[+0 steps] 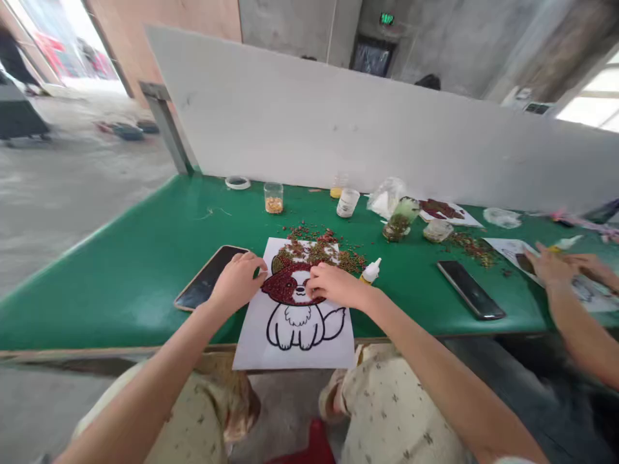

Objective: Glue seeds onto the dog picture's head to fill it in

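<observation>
A white paper sheet with a black-outlined dog drawing lies in front of me, its lower edge past the table edge. Dark red beans or seeds fill much of the dog's head; the body is bare outline. My left hand is over the sheet's left edge, thumb and forefinger curled together in a ring; anything between them is too small to make out. Fingers of my right hand are bunched on the right side of the dog's face, hiding it. Loose green and red beans cover the sheet's top and the table beyond.
A phone lies left, a glue bottle right of the sheet. Behind stand a cup of yellow grains, a white tub and a jar. Another phone and a co-worker's hands are at right.
</observation>
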`<act>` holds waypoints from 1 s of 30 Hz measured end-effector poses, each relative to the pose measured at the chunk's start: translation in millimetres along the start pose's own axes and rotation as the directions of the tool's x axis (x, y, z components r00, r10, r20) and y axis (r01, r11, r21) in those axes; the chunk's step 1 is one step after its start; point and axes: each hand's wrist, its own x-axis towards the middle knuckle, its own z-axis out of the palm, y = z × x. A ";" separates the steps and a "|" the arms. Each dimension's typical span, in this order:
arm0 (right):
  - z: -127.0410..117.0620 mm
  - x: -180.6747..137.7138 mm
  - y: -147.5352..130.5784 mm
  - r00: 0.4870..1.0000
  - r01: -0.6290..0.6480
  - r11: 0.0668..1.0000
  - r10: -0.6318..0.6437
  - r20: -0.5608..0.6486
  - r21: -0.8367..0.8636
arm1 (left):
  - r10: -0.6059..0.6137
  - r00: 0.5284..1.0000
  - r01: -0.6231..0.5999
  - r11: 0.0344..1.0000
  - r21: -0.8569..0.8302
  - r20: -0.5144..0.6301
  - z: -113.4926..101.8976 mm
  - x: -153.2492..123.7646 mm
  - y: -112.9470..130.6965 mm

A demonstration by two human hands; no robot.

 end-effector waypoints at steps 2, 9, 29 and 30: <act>-0.1 0.4 -0.6 1.000 0.000 1.000 0.000 0.004 0.004 | -0.006 1.000 0.006 1.000 0.003 0.001 0.1 -0.3 -0.9; -0.4 -1.1 -0.9 1.000 -0.006 1.000 0.007 -0.014 0.024 | 0.001 1.000 -0.001 1.000 -0.007 -0.014 1.3 -0.6 -3.1; -3.2 -14.3 0.5 0.987 0.041 0.998 -0.031 -0.155 0.057 | 0.014 0.999 -0.015 1.000 -0.016 -0.047 2.1 -1.4 -4.8; -2.3 -14.2 -0.4 0.988 0.039 0.998 -0.032 -0.153 0.043 | 0.015 0.999 -0.016 1.000 -0.017 -0.048 1.9 -1.5 -4.5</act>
